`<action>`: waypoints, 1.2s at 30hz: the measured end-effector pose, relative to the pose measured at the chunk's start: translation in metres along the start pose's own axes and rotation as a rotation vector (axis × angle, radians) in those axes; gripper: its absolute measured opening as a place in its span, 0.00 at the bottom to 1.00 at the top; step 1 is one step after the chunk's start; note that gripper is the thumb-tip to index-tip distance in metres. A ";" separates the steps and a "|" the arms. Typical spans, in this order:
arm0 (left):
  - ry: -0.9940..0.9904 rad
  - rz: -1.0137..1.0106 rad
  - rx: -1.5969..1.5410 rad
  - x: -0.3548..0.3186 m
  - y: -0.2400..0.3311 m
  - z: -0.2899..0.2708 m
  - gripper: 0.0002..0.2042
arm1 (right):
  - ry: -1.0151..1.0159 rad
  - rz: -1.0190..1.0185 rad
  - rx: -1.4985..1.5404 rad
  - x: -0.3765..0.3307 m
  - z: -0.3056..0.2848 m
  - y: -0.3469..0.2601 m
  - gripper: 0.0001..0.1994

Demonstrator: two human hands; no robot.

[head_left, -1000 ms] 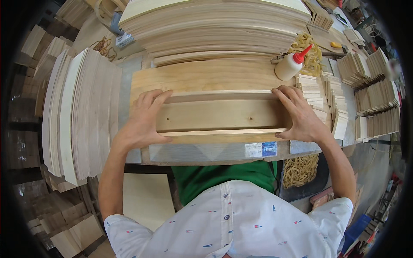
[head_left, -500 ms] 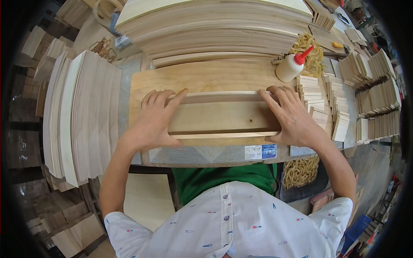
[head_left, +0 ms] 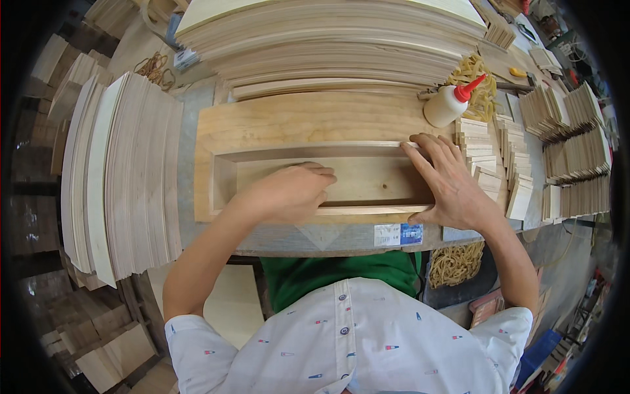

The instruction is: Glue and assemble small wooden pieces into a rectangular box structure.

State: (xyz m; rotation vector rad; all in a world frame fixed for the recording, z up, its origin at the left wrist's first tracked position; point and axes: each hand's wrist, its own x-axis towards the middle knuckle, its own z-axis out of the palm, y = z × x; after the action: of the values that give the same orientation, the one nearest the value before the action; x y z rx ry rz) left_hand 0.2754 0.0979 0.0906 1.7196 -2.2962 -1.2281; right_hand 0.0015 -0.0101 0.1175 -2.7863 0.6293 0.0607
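Note:
A long, shallow wooden box (head_left: 354, 150) without a lid lies lengthwise in front of me on a plain wooden board (head_left: 275, 118). My right hand (head_left: 449, 180) is closed round its right end, fingers over the far wall and thumb at the near wall. Over the left half of the box hovers my left hand (head_left: 292, 190), its fingers loosely bent toward the right and the thumb apart from them. Nothing shows in it, and part of its fingertips is hidden. The box's left end wall (head_left: 225, 180) is uncovered.
Long thin boards (head_left: 335, 56) are stacked beyond the box, and more boards (head_left: 141, 177) stand at the left. A white glue bottle (head_left: 444, 108) with a red tip, rubber bands (head_left: 481, 82) and small wooden pieces (head_left: 522, 190) are at the right. A container of bands (head_left: 454, 266) sits below.
My left hand has let go of the box's left end and moved right, over the inside. My right hand still holds the right end.

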 end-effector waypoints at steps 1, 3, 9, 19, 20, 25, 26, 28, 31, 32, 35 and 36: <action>-0.057 0.024 0.037 0.008 -0.006 0.001 0.21 | 0.009 0.001 0.003 -0.001 0.000 0.000 0.56; -0.120 0.049 0.076 0.012 -0.006 0.001 0.22 | 0.021 0.006 0.010 -0.002 0.001 0.000 0.56; -0.070 0.005 0.049 0.014 -0.004 0.006 0.24 | 0.036 -0.003 0.017 -0.003 0.000 0.002 0.56; 0.180 -0.019 -0.169 -0.023 0.017 -0.013 0.28 | 0.025 0.132 0.000 -0.037 -0.011 0.026 0.59; 0.281 -0.059 -0.168 -0.035 0.019 -0.016 0.34 | 0.038 0.155 0.026 -0.043 -0.009 0.030 0.60; 0.403 -0.120 0.293 -0.057 0.006 -0.016 0.50 | 0.011 0.162 0.110 -0.047 -0.003 0.038 0.61; 0.371 -0.129 0.346 -0.056 0.003 -0.015 0.55 | 0.018 0.146 0.099 -0.046 -0.002 0.037 0.60; 0.352 -0.139 0.286 -0.052 0.003 -0.016 0.55 | 0.027 0.129 0.093 -0.040 0.000 0.033 0.59; 0.334 -0.135 0.208 -0.049 -0.001 -0.015 0.55 | -0.001 0.171 0.177 -0.035 -0.002 0.031 0.56; 0.334 -0.120 0.191 -0.048 -0.003 -0.014 0.54 | -0.007 0.181 0.196 -0.034 -0.001 0.031 0.56; 0.342 -0.114 0.170 -0.049 -0.012 -0.011 0.57 | -0.021 0.191 0.202 -0.033 0.001 0.033 0.58; 0.346 -0.141 0.178 -0.050 -0.010 -0.012 0.57 | -0.024 0.186 0.193 -0.032 0.004 0.034 0.59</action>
State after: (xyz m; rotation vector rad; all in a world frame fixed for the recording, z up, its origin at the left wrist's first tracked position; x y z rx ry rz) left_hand 0.3086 0.1315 0.1137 1.9954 -2.1619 -0.6855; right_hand -0.0416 -0.0256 0.1082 -2.5323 0.8401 0.0676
